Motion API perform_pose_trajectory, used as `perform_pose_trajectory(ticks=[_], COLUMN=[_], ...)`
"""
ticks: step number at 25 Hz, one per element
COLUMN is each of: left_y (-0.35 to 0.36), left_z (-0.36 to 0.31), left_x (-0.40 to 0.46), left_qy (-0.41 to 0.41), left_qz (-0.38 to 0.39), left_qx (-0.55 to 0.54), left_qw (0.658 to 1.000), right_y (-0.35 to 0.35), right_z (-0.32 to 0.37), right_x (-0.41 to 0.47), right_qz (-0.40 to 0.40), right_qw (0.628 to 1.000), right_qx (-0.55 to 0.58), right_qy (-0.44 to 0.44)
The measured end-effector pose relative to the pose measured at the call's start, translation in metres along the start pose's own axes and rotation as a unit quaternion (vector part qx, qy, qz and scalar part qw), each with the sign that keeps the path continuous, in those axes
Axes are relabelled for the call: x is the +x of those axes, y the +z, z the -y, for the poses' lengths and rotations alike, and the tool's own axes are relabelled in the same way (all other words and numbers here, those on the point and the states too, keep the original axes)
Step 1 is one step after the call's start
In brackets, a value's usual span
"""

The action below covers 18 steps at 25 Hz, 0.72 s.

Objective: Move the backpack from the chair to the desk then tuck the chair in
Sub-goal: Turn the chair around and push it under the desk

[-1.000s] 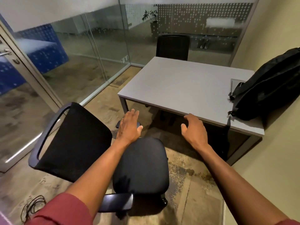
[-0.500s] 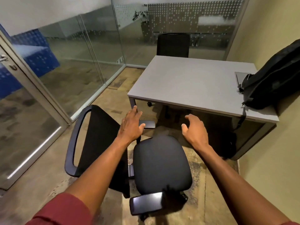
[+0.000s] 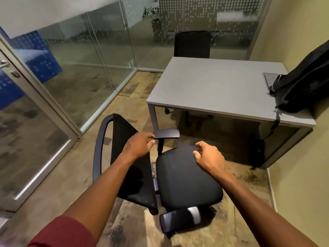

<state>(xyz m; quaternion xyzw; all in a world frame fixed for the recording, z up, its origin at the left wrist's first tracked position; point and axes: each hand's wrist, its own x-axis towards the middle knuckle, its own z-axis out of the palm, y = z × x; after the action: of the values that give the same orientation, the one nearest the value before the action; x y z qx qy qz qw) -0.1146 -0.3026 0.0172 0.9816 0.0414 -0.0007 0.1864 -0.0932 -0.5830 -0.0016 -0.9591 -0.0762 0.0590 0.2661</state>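
The black backpack (image 3: 302, 84) lies on the right end of the grey desk (image 3: 213, 86), leaning against the wall, with a strap hanging over the desk's front edge. The black office chair (image 3: 187, 179) stands in front of the desk, turned sideways with its mesh back (image 3: 124, 157) to the left. My left hand (image 3: 138, 146) has its fingers curled, its fingertips at the near end of the far armrest (image 3: 166, 134), not closed around it. Above the seat's front part, my right hand (image 3: 209, 158) hovers with its fingers bent and apart, holding nothing.
A second black chair (image 3: 192, 44) is tucked in at the desk's far side. Glass walls run along the left and back, with a glass door (image 3: 26, 139) at the left. A plain wall is close on the right. A grey panel (image 3: 269, 77) sits in the desktop beside the backpack.
Both hands have come down toward the chair. My left hand curled its fingers and reached the far armrest. The chair back has turned and now sits more edge-on.
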Motion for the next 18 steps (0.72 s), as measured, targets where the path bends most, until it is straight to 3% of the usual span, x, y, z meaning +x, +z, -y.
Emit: perform_pose_trajectory(ticks=[7,18], left_y=[-0.005,-0.037], left_z=[0.048,0.168], left_x=[-0.004,0.067], left_qy=[0.009,0.195], left_qz=[0.022,0.101], left_qx=[0.027,0.058], left_qw=[0.999,0.974], right_y=[0.050,0.158], right_z=[0.040,0.171], right_x=[-0.010,-0.027], right_qz=[0.040,0.010], right_qw=[0.998,0.986], right_qx=[0.045,0.142], right_qy=[-0.012,0.086])
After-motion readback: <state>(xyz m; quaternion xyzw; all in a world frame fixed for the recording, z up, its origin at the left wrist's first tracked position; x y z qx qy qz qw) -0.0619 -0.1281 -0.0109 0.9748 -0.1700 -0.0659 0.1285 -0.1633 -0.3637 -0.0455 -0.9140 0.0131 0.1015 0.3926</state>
